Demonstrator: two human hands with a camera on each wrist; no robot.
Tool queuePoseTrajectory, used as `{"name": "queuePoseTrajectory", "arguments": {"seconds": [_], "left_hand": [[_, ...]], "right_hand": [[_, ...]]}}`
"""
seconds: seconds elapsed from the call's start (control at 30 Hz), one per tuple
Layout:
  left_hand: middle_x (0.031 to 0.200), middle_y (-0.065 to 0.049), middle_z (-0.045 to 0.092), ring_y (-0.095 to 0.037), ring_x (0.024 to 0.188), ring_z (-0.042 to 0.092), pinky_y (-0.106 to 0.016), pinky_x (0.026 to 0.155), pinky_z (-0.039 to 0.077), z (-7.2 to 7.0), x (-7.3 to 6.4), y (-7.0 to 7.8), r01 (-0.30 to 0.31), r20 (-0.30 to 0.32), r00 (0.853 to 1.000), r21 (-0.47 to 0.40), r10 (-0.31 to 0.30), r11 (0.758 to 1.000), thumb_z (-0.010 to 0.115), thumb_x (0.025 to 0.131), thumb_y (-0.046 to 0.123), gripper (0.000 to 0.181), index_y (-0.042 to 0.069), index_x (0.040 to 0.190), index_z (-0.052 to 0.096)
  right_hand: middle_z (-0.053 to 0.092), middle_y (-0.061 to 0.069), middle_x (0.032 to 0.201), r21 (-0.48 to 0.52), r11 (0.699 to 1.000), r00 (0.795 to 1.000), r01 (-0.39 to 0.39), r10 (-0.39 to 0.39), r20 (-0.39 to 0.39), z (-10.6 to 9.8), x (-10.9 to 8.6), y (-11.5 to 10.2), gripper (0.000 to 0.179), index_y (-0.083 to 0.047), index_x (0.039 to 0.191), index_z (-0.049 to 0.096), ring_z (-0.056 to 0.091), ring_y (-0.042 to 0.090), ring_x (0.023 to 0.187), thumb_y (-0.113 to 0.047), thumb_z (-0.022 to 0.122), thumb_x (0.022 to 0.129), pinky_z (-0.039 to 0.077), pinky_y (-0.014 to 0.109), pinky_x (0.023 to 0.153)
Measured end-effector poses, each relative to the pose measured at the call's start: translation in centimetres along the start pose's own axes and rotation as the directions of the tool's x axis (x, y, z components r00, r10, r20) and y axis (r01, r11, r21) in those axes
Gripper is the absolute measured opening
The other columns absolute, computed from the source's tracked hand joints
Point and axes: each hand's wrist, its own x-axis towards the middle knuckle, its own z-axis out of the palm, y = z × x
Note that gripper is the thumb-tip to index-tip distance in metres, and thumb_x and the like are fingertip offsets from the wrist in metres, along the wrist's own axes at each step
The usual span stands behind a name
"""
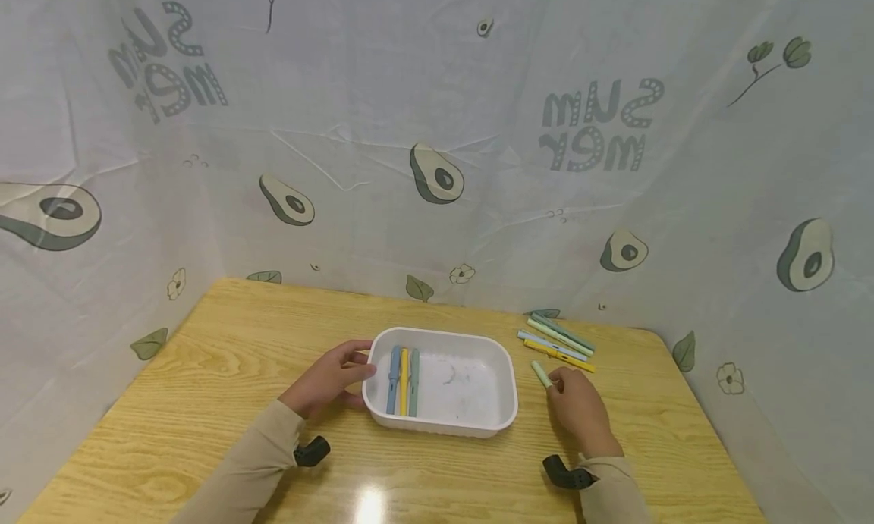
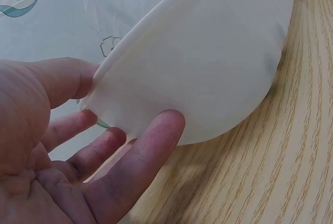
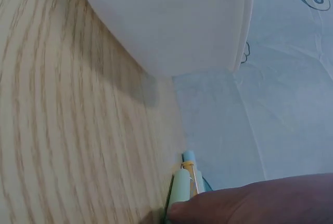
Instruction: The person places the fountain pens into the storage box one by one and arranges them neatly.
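Observation:
A white plastic tray [image 1: 471, 427] sits on the table, with a blue pen [image 1: 394, 380], a yellow pen [image 1: 404, 382] and a grey-green pen [image 1: 414, 382] side by side at its left end. My left hand [image 1: 336, 374] holds that end; its thumb lies at the rim and other fingers touch the outer wall [image 2: 208, 78]. To the right of the tray, my right hand [image 1: 579, 404] pinches a light green pen [image 1: 541, 373], low over the table. Its lower part is hidden by the fingers. In the right wrist view this pen [image 3: 180, 186] shows beside a finger.
Beyond the right hand lies a loose group of pens: dark green [image 1: 563, 331], light green [image 1: 560, 337], light blue [image 1: 551, 344] and yellow [image 1: 558, 355]. A printed cloth [image 1: 355, 228] hangs behind the wooden table [image 1: 273, 319]. Each wrist carries a black mount [image 1: 567, 475].

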Motion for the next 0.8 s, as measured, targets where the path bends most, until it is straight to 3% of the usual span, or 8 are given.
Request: {"name": "queuePoseTrajectory", "arguments": {"seconds": [0.3,0.47,0.63,0.8], "left_hand": [[0.132,-0.020,0.052,-0.032,0.109,0.063,-0.046,0.078,0.065,0.0,0.0,-0.1,0.000,0.006,1.000,-0.006,0.000,1.000,0.069,0.101,0.019,0.058,0.010,0.153,0.045],[0.132,-0.020,0.052,-0.032,0.109,0.062,-0.046,0.079,0.065,0.0,0.0,0.1,-0.002,0.007,1.000,-0.013,0.002,1.000,0.069,0.101,0.019,0.059,0.009,0.154,0.045],[0.131,-0.021,0.052,-0.032,0.109,0.062,-0.046,0.079,0.065,0.0,-0.1,0.1,-0.010,0.009,1.000,-0.016,0.010,1.000,0.068,0.102,0.017,0.058,0.007,0.154,0.044],[0.131,-0.021,0.052,-0.032,0.109,0.062,-0.046,0.079,0.065,0.0,-0.1,0.2,-0.009,0.004,1.000,-0.013,0.009,1.000,0.067,0.103,0.016,0.056,0.007,0.154,0.045]], "right_hand": [[0.063,0.014,0.097,0.088,0.991,0.993,-0.097,0.090,0.081,0.1,-0.4,-0.9,0.035,0.005,0.120,0.059,0.059,0.025,0.082,-0.016,0.070,0.094,0.053,0.041,0.069],[0.066,0.013,0.099,0.066,0.995,0.993,-0.070,0.063,0.105,0.1,-0.6,-1.3,0.037,0.003,0.121,0.061,0.060,0.024,0.082,-0.023,0.068,0.097,0.054,0.040,0.068],[0.069,0.020,0.113,0.086,0.995,0.995,-0.055,0.048,0.088,0.3,-0.6,-1.6,0.033,0.002,0.121,0.063,0.065,0.030,0.095,-0.025,0.061,0.102,0.057,0.048,0.079],[0.070,0.014,0.106,0.093,0.995,0.997,-0.037,0.030,0.071,0.6,-0.5,-2.1,0.026,0.001,0.115,0.066,0.064,0.025,0.089,-0.020,0.064,0.101,0.056,0.045,0.075]]}}
